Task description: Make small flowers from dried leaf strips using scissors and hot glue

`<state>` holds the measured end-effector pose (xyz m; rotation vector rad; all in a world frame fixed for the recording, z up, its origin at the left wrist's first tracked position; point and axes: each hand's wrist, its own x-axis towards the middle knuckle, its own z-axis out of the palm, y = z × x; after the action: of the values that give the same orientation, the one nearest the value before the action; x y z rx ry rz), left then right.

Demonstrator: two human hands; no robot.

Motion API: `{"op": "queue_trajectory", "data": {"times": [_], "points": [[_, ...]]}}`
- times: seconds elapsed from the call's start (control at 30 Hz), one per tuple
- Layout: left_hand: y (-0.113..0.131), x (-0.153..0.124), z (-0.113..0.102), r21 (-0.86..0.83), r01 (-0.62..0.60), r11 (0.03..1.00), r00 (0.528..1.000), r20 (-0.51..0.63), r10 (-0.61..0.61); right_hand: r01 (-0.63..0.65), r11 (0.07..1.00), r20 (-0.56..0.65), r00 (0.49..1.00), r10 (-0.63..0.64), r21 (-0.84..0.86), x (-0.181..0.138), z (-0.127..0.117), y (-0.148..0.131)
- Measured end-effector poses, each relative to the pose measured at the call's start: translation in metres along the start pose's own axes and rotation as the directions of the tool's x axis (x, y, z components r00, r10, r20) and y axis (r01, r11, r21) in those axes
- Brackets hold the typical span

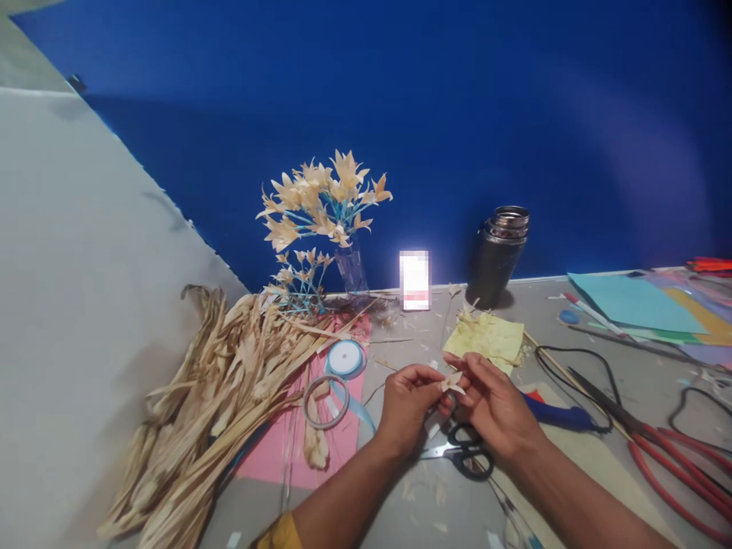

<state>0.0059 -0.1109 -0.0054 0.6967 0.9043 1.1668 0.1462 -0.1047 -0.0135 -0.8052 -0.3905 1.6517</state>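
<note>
Low over the table, my left hand (pixel 407 404) pinches a small pale flower (pixel 451 383) that looks made of dried corn husk. My right hand (pixel 496 400) is close on the flower's other side, its fingers loosely curved and apart; whether a fingertip touches a petal is hard to see. Beneath the hands lie black-handled scissors (pixel 472 454), partly covered by my right hand. Left of my left hand are a spool of light blue ribbon (pixel 345 358) and a roll of tape (pixel 325 402). A blue-handled tool (pixel 557 413) rests beside my right hand.
Dried husks (pixel 223 396) are heaped left, partly over pink paper (pixel 337 457). Behind stand husk flowers (pixel 320 191) in a clear vase (pixel 351 271), a lit phone-like screen (pixel 414 280) and a dark flask (pixel 497 255). Large red-handled shears (pixel 646 438) and coloured paper (pixel 634 301) lie right.
</note>
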Motion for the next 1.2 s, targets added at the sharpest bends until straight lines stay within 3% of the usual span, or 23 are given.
{"op": "queue_trajectory", "data": {"times": [0.17,0.37,0.6,0.93,1.2], "points": [[-0.003,0.0,-0.003,0.064,-0.006,0.998,0.999,0.035,0.003,-0.015,1.0,-0.021,1.0,0.015,0.004,-0.001,0.002,-0.001],[0.002,0.009,-0.012,-0.366,0.144,0.919,0.99,0.057,-0.133,-0.021,0.997,-0.023,1.0,0.019,-0.077,-0.002,0.006,0.001],[0.0,0.013,-0.018,-0.495,0.245,0.833,0.968,0.083,-0.235,-0.03,0.992,0.005,1.0,0.031,-0.12,-0.003,0.007,0.008],[0.001,0.013,-0.016,-0.437,0.236,0.868,0.971,0.061,-0.233,-0.049,0.976,0.025,0.998,0.055,-0.21,-0.003,0.007,0.01],[-0.002,0.012,-0.015,-0.165,0.111,0.98,0.99,-0.069,-0.124,-0.06,0.973,0.017,0.998,0.065,-0.222,-0.003,0.009,0.009]]}}
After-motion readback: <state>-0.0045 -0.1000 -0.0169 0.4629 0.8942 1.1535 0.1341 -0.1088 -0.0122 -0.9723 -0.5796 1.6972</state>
